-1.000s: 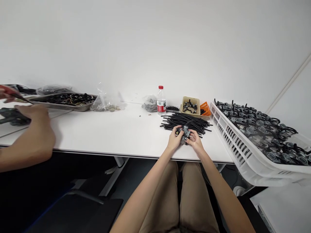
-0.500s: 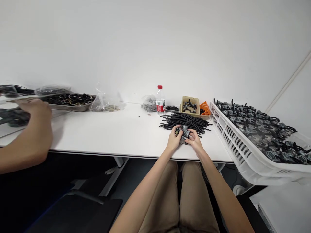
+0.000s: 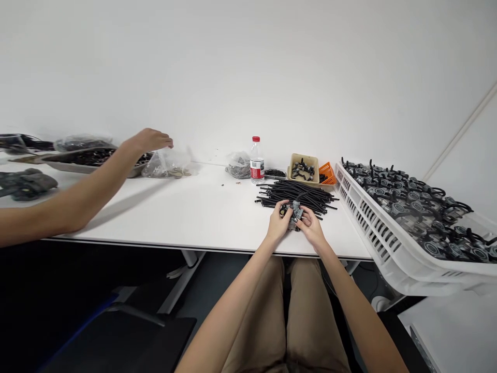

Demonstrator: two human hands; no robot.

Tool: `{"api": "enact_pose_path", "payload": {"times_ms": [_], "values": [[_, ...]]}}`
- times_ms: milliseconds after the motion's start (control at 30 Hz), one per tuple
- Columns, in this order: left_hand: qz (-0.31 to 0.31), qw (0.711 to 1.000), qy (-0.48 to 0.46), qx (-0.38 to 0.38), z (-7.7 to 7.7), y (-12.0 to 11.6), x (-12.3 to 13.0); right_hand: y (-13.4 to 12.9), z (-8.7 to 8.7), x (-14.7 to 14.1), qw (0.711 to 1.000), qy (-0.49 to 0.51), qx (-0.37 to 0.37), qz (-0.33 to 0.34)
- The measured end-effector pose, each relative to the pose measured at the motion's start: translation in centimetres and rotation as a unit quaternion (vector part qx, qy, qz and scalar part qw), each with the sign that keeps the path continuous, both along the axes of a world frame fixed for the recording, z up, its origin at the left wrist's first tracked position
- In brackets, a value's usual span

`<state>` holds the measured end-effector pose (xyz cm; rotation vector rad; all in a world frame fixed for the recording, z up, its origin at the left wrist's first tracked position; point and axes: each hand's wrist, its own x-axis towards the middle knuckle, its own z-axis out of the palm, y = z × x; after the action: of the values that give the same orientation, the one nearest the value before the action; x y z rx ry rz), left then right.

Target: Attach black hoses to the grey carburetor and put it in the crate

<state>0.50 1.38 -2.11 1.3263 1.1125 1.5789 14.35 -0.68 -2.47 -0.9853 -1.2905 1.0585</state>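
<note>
Between my hands, near the table's front edge, is a small grey metal carburetor (image 3: pixel 296 211) with a black hose stub on top. My left hand (image 3: pixel 278 220) grips it from the left, fingers curled round its side. On the other side my right hand (image 3: pixel 310 225) is closed on the same part, thumb and fingers against its lower body. Just behind lies a pile of thin black rubber hoses (image 3: pixel 298 194). My fingers hide part of the carburetor's lower half.
A white crate (image 3: pixel 373 233) full of carburetors stands at the right. Behind the hoses are a beige bin (image 3: pixel 305 159), an orange basket (image 3: pixel 327 173) and a water bottle (image 3: pixel 257 161). At left, a co-worker's arm (image 3: pixel 104 186) reaches over a metal tray (image 3: pixel 70 165) toward a plastic bag (image 3: pixel 165 163).
The co-worker's hand has moved right, from the dark part at far left to above the plastic bag. My hands and the carburetor have barely moved.
</note>
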Motion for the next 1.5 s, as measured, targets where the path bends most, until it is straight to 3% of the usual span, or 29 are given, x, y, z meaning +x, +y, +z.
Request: {"api": "enact_pose_path", "payload": {"times_ms": [500,733,967,1100,1267,1500], "values": [[-0.021,0.991,-0.121,-0.046,0.3,0.3,0.0,-0.4,0.1,0.1,0.997,-0.054,0.039,-0.037],[-0.114,0.949,-0.249,-0.154,1.1,-0.2,-0.6,-0.8,0.6,0.1,0.997,-0.012,0.061,-0.047],[-0.226,0.905,-0.278,-0.231,2.3,-1.3,-1.2,-1.0,0.4,0.5,0.995,0.003,0.052,-0.08],[-0.219,0.905,-0.28,-0.234,2.5,-1.4,-1.0,-1.1,0.3,0.3,0.996,-0.009,0.064,-0.059],[-0.154,0.925,-0.281,-0.205,2.3,-1.2,-0.4,-1.4,0.3,-0.8,0.997,-0.043,0.06,-0.012],[-0.165,0.937,-0.25,-0.18,2.3,-1.5,0.1,-1.3,0.6,-1.1,0.995,-0.067,0.03,-0.064]]}}
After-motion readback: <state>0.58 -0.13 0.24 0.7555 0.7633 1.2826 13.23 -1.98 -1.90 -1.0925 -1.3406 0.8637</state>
